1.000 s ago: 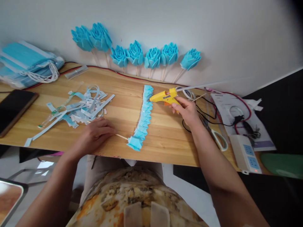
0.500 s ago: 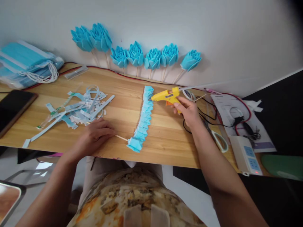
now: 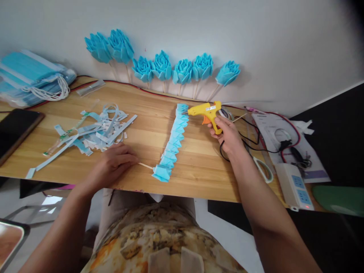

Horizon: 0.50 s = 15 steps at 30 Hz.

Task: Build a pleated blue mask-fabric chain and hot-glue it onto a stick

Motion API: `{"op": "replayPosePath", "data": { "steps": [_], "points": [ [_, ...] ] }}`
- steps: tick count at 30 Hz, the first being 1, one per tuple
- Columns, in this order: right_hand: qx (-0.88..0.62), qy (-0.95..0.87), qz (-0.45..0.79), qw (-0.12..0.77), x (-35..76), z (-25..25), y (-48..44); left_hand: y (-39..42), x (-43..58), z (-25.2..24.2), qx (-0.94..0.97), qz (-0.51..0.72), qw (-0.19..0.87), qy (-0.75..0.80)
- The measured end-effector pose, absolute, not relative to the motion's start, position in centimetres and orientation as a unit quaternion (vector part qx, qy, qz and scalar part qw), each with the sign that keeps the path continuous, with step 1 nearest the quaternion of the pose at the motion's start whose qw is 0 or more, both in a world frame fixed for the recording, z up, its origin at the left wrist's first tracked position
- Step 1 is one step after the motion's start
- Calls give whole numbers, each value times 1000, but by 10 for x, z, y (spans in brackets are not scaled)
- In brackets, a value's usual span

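My right hand (image 3: 227,132) is wrapped round a yellow glue gun (image 3: 203,110) with an orange trigger. The gun's nozzle points left and touches, or nearly touches, the far end of a pleated light-blue strip (image 3: 174,142) that lies across the table. At the strip's near end, a rolled part sits on a thin wooden stick (image 3: 146,165). Pinched on the stick's other end is my left hand (image 3: 121,161), resting on the wood. Whether the nozzle meets the strip, I cannot tell.
Several blue flowers on sticks (image 3: 182,72) lean against the wall. White and blue scraps (image 3: 102,129) lie left, with a phone (image 3: 19,127) and stacked face masks (image 3: 28,72) beyond. At right are scissors (image 3: 264,170), cables, papers (image 3: 309,151) and a power strip (image 3: 295,187).
The glue gun has moved slightly right and away from me. The strip's far end has shifted right, so it slants more. My left hand has stayed in place.
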State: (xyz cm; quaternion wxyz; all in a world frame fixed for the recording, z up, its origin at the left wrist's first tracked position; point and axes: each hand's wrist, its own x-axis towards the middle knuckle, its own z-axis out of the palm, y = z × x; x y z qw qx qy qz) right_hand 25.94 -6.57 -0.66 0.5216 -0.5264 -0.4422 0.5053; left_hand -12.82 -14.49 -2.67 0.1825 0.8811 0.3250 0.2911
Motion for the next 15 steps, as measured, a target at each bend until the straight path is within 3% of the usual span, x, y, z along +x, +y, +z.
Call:
{"op": "replayPosePath", "data": {
  "steps": [11,15],
  "points": [
    [-566,-425,490,509,262,-10,-62,-145,-129,-27,882,290,182,324],
    [-580,-474,423,510,259,-14,-63,-145,-129,-27,884,288,180,322]
  ]
}}
